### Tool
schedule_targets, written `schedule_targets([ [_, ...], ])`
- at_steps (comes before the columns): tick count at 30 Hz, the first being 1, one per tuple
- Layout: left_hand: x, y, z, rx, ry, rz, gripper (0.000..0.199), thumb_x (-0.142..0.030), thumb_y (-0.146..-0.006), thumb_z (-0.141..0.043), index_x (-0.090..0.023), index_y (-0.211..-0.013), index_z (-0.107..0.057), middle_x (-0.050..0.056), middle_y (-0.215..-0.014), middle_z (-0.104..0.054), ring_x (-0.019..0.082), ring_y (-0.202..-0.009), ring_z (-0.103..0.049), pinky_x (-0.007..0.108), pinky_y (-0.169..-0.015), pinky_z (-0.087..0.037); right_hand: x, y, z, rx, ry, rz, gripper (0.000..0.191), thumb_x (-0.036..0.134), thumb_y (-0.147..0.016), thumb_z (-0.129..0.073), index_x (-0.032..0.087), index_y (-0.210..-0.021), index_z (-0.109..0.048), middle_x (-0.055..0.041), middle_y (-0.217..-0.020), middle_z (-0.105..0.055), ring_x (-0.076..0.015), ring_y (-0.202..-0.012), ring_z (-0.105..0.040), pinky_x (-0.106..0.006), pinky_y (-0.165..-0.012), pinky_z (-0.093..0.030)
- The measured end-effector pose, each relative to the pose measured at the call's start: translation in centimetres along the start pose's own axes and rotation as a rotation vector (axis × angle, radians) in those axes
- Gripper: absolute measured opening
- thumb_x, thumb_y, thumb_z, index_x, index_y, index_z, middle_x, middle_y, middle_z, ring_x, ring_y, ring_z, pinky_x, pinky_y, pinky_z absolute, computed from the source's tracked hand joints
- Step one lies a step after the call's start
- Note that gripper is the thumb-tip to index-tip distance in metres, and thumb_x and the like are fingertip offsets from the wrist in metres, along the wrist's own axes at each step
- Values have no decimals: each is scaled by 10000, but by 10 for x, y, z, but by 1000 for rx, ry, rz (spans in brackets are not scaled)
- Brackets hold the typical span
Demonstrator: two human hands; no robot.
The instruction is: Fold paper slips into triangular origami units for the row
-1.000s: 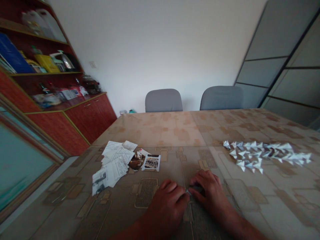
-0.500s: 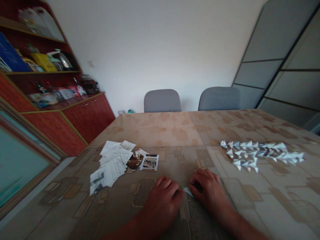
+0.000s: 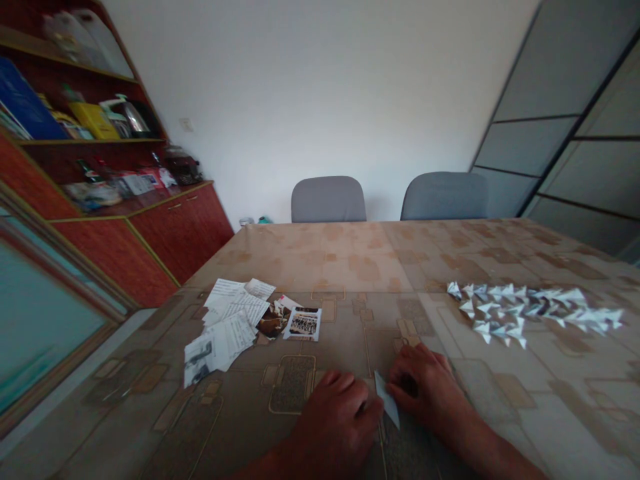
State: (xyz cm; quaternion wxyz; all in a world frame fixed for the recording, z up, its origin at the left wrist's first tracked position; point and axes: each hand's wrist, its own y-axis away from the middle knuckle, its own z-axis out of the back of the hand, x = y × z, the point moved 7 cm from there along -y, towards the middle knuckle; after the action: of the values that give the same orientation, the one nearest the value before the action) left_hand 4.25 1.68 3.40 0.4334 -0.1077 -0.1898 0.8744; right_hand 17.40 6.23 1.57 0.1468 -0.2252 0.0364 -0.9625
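Note:
A small pale folded paper (image 3: 387,399) lies slanted between my two hands near the table's front edge. My left hand (image 3: 340,417) is at its left side, fingers curled, the thumb and forefinger touching its edge. My right hand (image 3: 425,383) is curled on its right side, the thumb and forefinger closed at the paper. To the left is a loose pile of printed paper pieces (image 3: 227,327), with a photo piece (image 3: 304,324) at its right end. Several folded pointed paper pieces (image 3: 505,310) stand in rows on the right side.
The table (image 3: 350,257) has a patterned cover. Two grey chairs (image 3: 328,200) stand behind its far edge. A red-brown cabinet (image 3: 185,227) with shelves of bottles and boxes is at the left, a grey wardrobe (image 3: 535,100) at the right.
The folded paper shows more between my hands and is now turned steeper. My left hand has moved slightly right and nearer; my right hand has shifted slightly right. The view has shifted a little.

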Motion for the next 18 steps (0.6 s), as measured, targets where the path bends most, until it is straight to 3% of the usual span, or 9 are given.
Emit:
schedule_targets([
  [5, -2, -1, -2, -16, -30, -24, 51, -234, -898, -569, -186, -880, -570, 4, -698, -518, 169, -661, -437, 324, -578, -232, 2, -2, -2, -44, -69, 63, 122, 146, -734, -697, 214, -671, -619, 14, -692, -613, -194, -728, -566, -316, -705, -388],
  [11, -5, 0, -10, 51, -24, -53, 79, -222, -924, -547, -170, -867, -568, -1, -717, -529, 169, -683, -446, 342, -621, -265, 8, -2, -6, -87, -34, 29, 149, 127, -692, -729, 212, -679, -607, 2, -726, -639, -225, -778, -569, -341, -720, -376],
  [18, -5, 1, -10, 58, -20, -75, 71, -211, -927, -540, -167, -889, -579, 3, -726, -536, 170, -687, -450, 331, -637, -278, 7, -4, -2, -121, -50, 97, 134, 133, -860, -555, 219, -804, -642, -16, -774, -661, -212, -806, -586, -347, -769, -397],
])
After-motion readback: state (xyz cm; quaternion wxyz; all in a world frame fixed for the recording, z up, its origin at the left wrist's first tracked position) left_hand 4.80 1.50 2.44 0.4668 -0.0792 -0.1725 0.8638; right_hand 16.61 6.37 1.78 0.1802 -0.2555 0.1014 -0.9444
